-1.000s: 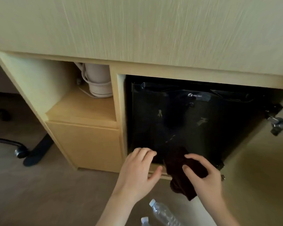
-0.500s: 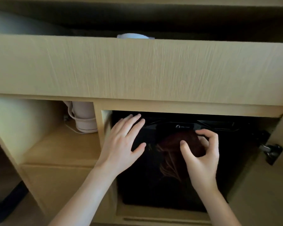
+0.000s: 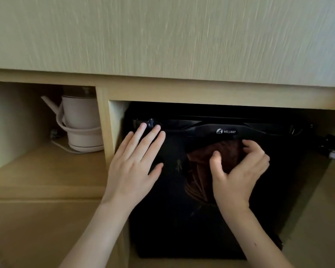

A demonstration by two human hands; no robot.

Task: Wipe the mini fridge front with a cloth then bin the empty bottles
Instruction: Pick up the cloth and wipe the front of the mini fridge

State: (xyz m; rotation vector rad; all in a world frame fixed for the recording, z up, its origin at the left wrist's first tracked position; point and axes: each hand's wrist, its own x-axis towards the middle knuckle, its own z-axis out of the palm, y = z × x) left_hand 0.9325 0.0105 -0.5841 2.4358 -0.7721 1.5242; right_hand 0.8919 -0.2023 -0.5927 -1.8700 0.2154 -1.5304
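A pale wooden cabinet (image 3: 182, 89) carries everything here. Its left compartment has a shelf (image 3: 37, 171). At the shelf's back right corner a white kettle (image 3: 81, 120) stands upright on its base, its cord (image 3: 59, 145) lying on the wood beside it. A vertical divider (image 3: 103, 132) separates this from the right compartment, where a black mini fridge (image 3: 182, 229) sits on the cabinet's bottom board (image 3: 182, 263).

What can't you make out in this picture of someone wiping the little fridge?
Head view only:
- Cloth: largely hidden behind the right hand.
- Mini fridge front: too dark to show dirt.
- Empty bottles and bin: outside the frame.
- Kettle: lid in shadow, right side cut by the cabinet divider.
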